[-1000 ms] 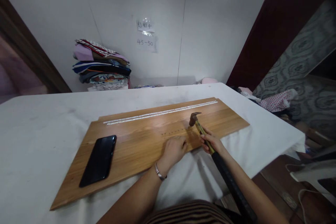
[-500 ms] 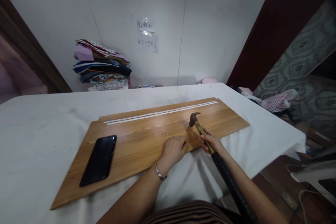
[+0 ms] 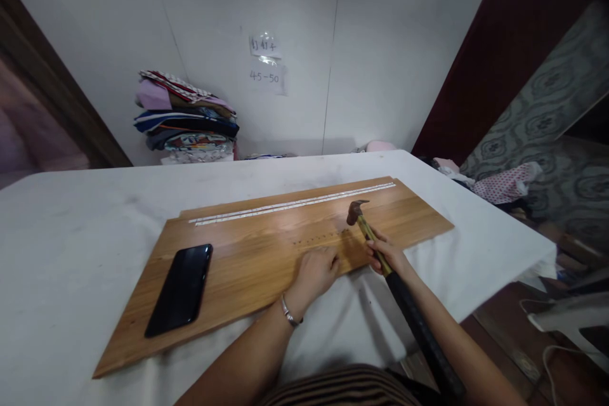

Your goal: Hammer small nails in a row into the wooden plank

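In my right hand (image 3: pixel 384 254) is a claw hammer (image 3: pixel 404 301); my fingers wrap its yellowish shaft above the black grip. Its rusty head is raised a little over the wooden board (image 3: pixel 242 266). My left hand (image 3: pixel 318 269), with a bracelet at the wrist, rests at the board's near edge, its fingers curled closed. Whatever those fingers hold, if anything, is hidden. Just beyond my left hand, a row of several small nails (image 3: pixel 320 238) stands in the board, running toward the hammer head.
A black phone (image 3: pixel 179 292) lies on the board's left part. Two white marked strips (image 3: pixel 295 204) run along its far side. The white-covered table (image 3: pixel 71 254) lies beneath. Folded clothes (image 3: pixel 188 120) are stacked by the wall, and a white chair (image 3: pixel 566 320) stands at the right.
The hammer head has risen slightly and shifted a little to the right with my right hand. My left hand stays in place on the board.
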The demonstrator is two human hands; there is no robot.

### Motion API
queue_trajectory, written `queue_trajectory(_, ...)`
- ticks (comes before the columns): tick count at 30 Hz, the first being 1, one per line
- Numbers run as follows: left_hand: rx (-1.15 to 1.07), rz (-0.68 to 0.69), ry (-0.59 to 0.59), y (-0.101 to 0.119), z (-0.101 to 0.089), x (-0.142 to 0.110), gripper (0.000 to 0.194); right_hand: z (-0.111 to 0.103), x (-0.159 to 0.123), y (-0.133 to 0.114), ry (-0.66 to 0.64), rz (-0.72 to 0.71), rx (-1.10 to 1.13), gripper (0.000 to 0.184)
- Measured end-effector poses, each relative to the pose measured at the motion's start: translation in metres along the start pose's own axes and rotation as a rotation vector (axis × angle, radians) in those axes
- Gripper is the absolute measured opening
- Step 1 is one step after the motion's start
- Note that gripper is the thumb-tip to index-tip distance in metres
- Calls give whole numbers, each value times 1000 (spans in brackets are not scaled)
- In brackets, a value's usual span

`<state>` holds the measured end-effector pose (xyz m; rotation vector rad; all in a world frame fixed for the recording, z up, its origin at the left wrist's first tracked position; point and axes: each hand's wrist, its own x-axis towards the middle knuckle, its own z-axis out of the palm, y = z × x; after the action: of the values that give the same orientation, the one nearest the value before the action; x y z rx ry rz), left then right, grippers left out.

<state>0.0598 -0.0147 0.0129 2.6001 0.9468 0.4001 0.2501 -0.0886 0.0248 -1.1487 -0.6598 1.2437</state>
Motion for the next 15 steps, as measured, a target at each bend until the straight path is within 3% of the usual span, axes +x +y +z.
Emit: queue_trajectory(15, -22, -14, -25, 2, -1, 0, 13, 6, -5, 5, -20, 37, -9, 78)
